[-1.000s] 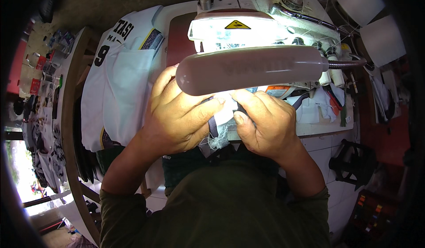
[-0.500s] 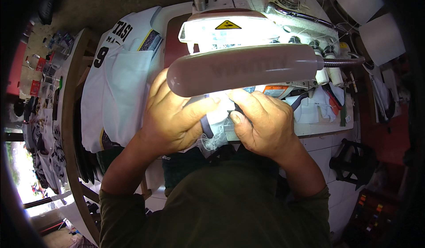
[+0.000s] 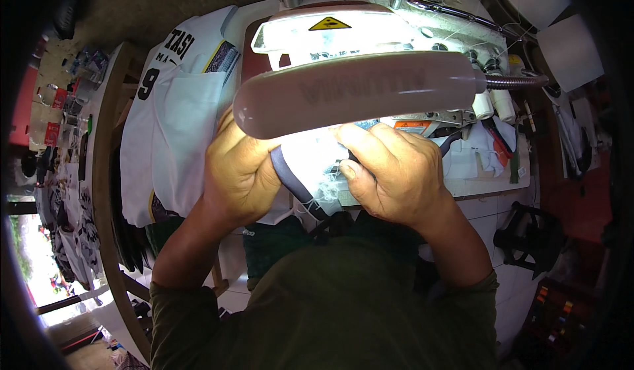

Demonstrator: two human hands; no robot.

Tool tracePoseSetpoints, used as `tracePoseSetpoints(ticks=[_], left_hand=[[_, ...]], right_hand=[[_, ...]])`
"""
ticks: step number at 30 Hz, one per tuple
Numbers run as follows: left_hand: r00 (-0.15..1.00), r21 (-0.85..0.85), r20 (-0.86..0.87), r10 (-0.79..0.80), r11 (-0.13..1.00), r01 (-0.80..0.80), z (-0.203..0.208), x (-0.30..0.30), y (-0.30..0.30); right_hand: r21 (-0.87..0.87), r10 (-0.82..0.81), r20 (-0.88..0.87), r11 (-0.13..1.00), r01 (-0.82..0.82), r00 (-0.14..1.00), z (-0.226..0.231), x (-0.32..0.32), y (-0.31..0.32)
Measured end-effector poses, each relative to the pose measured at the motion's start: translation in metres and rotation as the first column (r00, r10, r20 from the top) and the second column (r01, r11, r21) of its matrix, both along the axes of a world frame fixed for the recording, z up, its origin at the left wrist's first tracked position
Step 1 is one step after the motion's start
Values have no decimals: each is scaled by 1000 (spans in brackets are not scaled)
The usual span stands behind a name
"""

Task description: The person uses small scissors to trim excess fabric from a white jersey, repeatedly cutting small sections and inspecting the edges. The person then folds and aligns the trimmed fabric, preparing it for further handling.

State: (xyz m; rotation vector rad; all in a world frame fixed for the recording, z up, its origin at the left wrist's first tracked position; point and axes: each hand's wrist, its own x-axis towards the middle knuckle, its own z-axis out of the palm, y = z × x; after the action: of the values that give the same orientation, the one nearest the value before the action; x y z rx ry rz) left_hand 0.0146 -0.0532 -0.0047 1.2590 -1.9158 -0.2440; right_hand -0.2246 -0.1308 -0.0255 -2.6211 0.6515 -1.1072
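Observation:
A white fabric piece (image 3: 307,155) with a dark grey edge band hangs between my hands, loose threads fraying from its lower right part. My left hand (image 3: 241,165) holds its left side, with the fingertips hidden under the lamp head. On the other side, my right hand (image 3: 399,172) pinches the fabric's edge between thumb and forefinger. Just above both hands is a gooseneck lamp (image 3: 356,94) with a rounded, translucent head. Behind it stands a brightly lit sewing machine (image 3: 396,33) with a yellow warning triangle; the lamp hides its needle area.
A white jersey (image 3: 178,106) with black lettering drapes over the table's left side. Thread cones (image 3: 568,53) stand at the far right. Cloth scraps and tools with red and dark handles (image 3: 498,142) lie right of the machine. A black stool (image 3: 528,238) is on the tiled floor.
My left hand has shifted slightly left, and more of the white fabric and its dark band shows. The right hand keeps its pinch. Lamp and machine appear slightly higher in view.

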Motion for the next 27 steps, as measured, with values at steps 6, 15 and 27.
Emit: tracePoseSetpoints(ticks=[6,15,27], left_hand=[[959,-152,282,-35,985,81,8,-5,-5],[945,-152,326,-19,986,72,8,-9,-3],[940,-145,341,-17,987,70,8,-9,-2]], right_hand=[[-25,-20,20,999,21,1000,-3,2,-1],[-29,-30,34,999,31,999,-4,4,-1],[-45,4,18,999,-4,1000,1,-2,3]])
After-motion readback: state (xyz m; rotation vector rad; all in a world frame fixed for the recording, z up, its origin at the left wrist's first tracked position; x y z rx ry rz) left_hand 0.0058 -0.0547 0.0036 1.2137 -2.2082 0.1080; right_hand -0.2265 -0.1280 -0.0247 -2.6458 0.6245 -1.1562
